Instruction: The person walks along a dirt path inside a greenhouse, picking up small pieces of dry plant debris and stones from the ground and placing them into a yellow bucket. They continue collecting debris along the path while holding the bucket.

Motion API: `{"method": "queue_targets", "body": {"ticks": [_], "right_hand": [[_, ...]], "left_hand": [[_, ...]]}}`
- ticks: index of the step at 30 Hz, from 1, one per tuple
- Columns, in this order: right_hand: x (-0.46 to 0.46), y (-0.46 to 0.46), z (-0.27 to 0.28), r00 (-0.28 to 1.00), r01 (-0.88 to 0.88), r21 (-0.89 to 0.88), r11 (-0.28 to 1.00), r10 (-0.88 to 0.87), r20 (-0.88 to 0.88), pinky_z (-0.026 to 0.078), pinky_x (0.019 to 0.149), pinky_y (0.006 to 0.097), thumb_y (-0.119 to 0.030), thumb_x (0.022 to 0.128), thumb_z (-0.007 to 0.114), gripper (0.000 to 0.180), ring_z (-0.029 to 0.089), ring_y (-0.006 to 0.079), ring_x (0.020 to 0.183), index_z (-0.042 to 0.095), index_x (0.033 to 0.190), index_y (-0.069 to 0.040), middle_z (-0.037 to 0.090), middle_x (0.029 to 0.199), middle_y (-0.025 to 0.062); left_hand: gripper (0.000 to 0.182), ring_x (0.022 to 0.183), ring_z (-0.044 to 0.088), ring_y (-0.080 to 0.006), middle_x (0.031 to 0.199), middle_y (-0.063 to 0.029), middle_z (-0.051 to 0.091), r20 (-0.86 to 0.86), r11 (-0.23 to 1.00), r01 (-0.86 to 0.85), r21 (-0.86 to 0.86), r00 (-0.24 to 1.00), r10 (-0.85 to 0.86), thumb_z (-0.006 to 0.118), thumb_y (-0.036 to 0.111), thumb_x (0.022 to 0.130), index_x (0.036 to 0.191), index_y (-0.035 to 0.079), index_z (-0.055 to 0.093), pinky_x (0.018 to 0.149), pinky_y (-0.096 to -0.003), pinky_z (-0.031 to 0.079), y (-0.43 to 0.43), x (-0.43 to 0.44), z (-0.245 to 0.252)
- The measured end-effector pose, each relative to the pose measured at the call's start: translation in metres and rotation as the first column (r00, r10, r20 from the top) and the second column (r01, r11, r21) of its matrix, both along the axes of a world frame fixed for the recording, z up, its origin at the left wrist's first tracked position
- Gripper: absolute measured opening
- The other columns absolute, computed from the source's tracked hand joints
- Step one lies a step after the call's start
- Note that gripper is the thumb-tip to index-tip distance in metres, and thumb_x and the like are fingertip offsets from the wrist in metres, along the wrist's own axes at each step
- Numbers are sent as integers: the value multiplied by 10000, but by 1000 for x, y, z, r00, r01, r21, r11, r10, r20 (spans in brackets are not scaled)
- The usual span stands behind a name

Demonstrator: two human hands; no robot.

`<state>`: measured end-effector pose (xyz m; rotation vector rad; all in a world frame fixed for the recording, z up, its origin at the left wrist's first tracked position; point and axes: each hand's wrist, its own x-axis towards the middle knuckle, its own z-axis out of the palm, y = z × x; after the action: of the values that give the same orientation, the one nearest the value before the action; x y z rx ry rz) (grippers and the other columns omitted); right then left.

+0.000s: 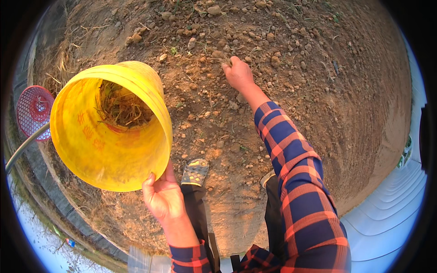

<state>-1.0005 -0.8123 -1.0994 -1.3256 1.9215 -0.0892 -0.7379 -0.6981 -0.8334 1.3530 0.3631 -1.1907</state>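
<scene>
A yellow plastic bucket (112,160) is tipped on its side at the left, its mouth facing me. Dry grass and roots (128,111) lie in its bottom, and faint reddish writing marks the inner wall. My left hand (165,199) grips the bucket's lower rim, thumb on the inside. Higher up and right of the middle, my right hand (239,73) is closed at the cloddy soil, with thin dry grass (227,62) at its fingertips. How much grass sits inside the fist is hidden.
Loose brown soil (211,136) with stones and clods spreads all round. A red mesh plastic basket (32,117) stands at the far left, near a paved strip and a curved pole (25,152). My clog-clad foot (195,171) shows below the middle. White plastic sheeting (385,218) lies at the lower right.
</scene>
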Motion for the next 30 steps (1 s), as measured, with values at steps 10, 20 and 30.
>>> {"method": "queue_targets", "body": {"ticks": [10,20,30], "right_hand": [[82,6,-6,992,-19,-114,993,33,125,536,774,499,-317,977,619,300,675,422,923,563,1195,-119,712,1041,189],[80,158,61,844,-332,99,938,249,475,523,758,544,-59,845,533,202,667,439,921,586,1040,-66,685,1022,212],[71,110,15,951,-245,-15,969,244,189,522,708,537,-133,899,574,95,658,436,835,545,985,-107,664,888,189]], "left_hand": [[615,1367,490,-387,1471,-213,492,62,1000,23,-2,998,-23,544,-54,873,1466,-40,381,1164,-567,427,3,0,-5],[630,1364,493,-389,1472,-218,490,31,999,41,34,999,-42,555,-60,871,1474,-36,373,1161,-567,430,0,-10,-7],[639,1368,488,-394,1473,-219,488,29,993,109,40,994,-110,560,-70,864,1474,-37,372,1160,-566,435,6,-22,-8]]}}
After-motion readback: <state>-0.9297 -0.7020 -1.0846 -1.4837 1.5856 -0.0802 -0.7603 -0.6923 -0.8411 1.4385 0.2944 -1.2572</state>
